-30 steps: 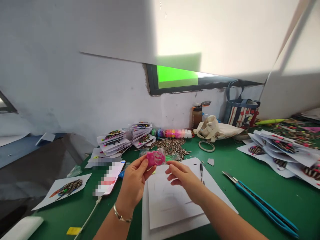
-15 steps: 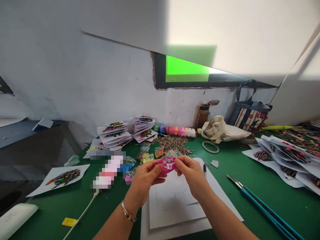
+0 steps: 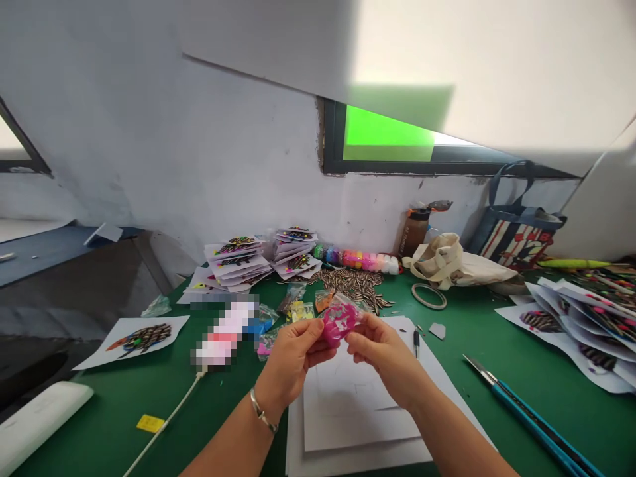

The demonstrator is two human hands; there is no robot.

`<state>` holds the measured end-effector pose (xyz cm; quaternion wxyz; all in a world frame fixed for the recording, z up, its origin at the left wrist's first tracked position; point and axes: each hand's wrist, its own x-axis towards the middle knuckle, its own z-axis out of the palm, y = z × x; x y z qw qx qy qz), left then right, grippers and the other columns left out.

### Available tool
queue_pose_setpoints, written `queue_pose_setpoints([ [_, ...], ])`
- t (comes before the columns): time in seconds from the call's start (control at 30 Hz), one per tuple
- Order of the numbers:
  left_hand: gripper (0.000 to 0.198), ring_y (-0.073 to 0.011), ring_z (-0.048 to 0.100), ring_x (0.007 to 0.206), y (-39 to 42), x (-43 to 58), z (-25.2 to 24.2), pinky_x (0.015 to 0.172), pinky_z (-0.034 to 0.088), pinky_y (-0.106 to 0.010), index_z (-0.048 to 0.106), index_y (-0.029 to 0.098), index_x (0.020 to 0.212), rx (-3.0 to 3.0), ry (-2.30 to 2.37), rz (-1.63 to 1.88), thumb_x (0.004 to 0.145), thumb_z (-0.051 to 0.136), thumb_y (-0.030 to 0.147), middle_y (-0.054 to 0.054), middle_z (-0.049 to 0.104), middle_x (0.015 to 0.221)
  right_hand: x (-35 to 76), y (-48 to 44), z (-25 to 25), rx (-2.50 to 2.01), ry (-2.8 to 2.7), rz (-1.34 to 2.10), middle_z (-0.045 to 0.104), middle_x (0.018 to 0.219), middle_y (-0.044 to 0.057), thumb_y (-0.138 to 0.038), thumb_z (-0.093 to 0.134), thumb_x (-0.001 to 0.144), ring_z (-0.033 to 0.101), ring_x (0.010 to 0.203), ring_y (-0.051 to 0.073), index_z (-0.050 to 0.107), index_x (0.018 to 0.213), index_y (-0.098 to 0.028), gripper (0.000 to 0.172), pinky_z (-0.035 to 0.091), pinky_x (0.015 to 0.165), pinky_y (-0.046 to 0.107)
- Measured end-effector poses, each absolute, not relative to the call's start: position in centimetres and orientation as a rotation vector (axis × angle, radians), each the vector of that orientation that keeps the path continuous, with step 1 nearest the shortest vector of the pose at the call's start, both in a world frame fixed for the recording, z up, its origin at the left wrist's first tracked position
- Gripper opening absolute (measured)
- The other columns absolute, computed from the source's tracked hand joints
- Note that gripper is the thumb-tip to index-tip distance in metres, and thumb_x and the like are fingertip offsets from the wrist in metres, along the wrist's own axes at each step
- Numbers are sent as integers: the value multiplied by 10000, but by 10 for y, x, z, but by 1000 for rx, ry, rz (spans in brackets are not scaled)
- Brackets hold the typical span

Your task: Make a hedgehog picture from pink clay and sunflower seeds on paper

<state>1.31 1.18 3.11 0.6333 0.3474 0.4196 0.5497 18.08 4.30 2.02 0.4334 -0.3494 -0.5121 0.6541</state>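
You are holding a little pink bag up in the air with both hands. Your left hand pinches its left side with thumb and fingers. Your right hand pinches its right side the same way. Both hands are closed on the bag, close together, and the bag sits between your fingertips. It is not touching the tabletop. It hangs just above the far edge of the white paper sheets that lie in front of you.

To me, this looks like the step where you work at the bag with your fingertips. I cannot tell if it is open or closed.

The bag looks thin, shiny and soft, with something pink inside. I think it calls for small, gentle finger moves and a firm pinch on each side, so it does not slip or tear too far.

Near your hands are more small bags in other colours, and a pile of striped seeds just behind them. A pen lies at the right edge of the paper. A blue knife lies well apart on your right, so mind your arm there.
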Motion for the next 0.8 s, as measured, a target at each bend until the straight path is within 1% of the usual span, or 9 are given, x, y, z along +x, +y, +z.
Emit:
queue_pose_setpoints([
  [0.07, 276, -160, 655, 790, 12, 16, 30, 778, 530, -300, 696, 130, 904, 773, 937, 1275, 799, 656, 383, -89, 711, 866, 175, 39, 18, -866, -1397, 1587, 640, 862, 39, -307, 692, 739, 539, 736, 150, 617, 987, -170, 294, 415, 619, 257],
  [0.17, 287, -180, 665, 821, 11, 22, 28, 788, 525, -304, 694, 121, 932, 757, 910, 1288, 799, 657, 373, -110, 716, 901, 168, 36, 15, -939, -1500, 1433, 660, 905, 51, -287, 674, 740, 563, 790, 182, 627, 992, -171, 282, 433, 662, 282],
  [0.33, 325, -231, 670, 903, 8, 27, 26, 876, 500, -382, 679, 118, 971, 767, 887, 1255, 786, 666, 386, -134, 709, 974, 167, 37, 8, -988, -1572, 1298, 675, 872, 50, -332, 634, 770, 581, 787, 207, 642, 963, -175, 249, 445, 671, 299],
  [0.43, 356, -249, 682, 869, 6, 27, 27, 839, 514, -408, 666, 118, 998, 796, 958, 1225, 785, 658, 403, -143, 712, 951, 170, 38, 6, -1011, -1599, 1258, 678, 852, 44, -351, 610, 790, 576, 767, 204, 647, 943, -182, 231, 442, 668, 302],
  [0.57, 379, -256, 689, 828, 5, 26, 28, 788, 527, -402, 663, 119, 1007, 834, 1047, 1197, 775, 658, 418, -142, 716, 905, 174, 41, 1, -1089, -1706, 1146, 664, 801, 32, -362, 564, 823, 558, 717, 192, 646, 930, -196, 214, 433, 650, 304],
  [0.8, 384, -212, 678, 768, 5, 24, 29, 724, 532, -340, 682, 135, 984, 885, 1059, 1156, 753, 670, 441, -120, 707, 898, 179, 43, 0, -1140, -1888, 888, 661, 772, 33, -343, 532, 841, 562, 695, 197, 654, 854, -211, 181, 416, 628, 309],
])
